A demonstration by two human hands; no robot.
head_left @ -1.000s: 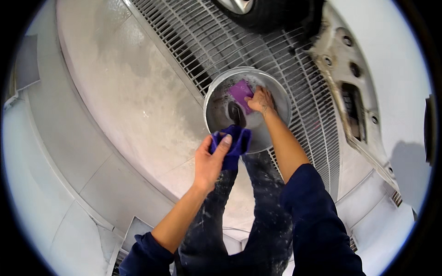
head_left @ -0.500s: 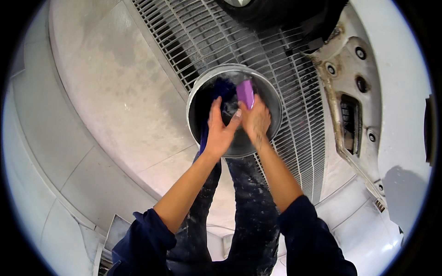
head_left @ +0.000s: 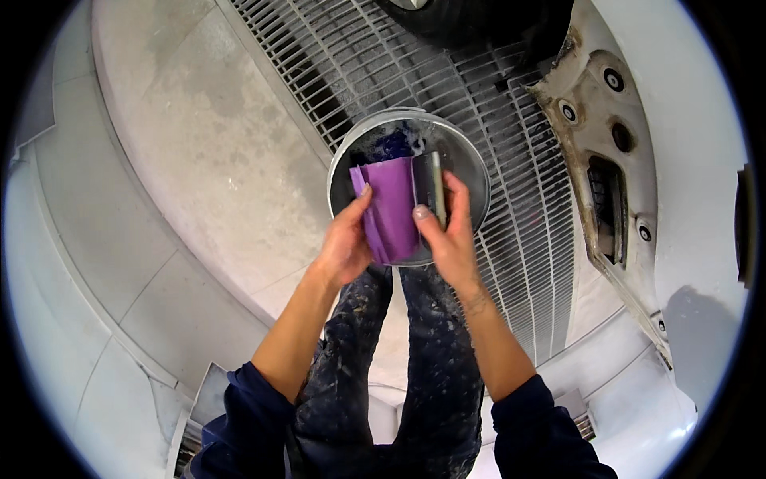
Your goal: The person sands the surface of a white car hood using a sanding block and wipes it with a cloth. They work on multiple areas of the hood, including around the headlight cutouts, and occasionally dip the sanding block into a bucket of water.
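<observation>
Over a round grey bucket (head_left: 341, 144), both of my hands hold things in front of me. My left hand (head_left: 346, 239) grips the left edge of a curved purple sandpaper sheet (head_left: 389, 209), thumb on top. Closed around a dark sanding block (head_left: 429, 188) with a pale side is my right hand (head_left: 452, 239). The sheet's right edge meets the block. Below them in the bucket lie dark blue cloth (head_left: 395, 145) and some foamy water. The sheet and my hands hide much of the bucket's inside.
The bucket stands over a metal floor grating (head_left: 527, 215), between my legs and a dark tyre (head_left: 463, 20). A white vehicle panel (head_left: 686, 176) with a bare, holed edge rises on the right. Pale concrete floor (head_left: 207, 144) spreads to the left.
The purple sheet has been raised out of the bucket and now shows broad and curved. My left hand has moved left and closed on it; the block now shows in my right hand.
</observation>
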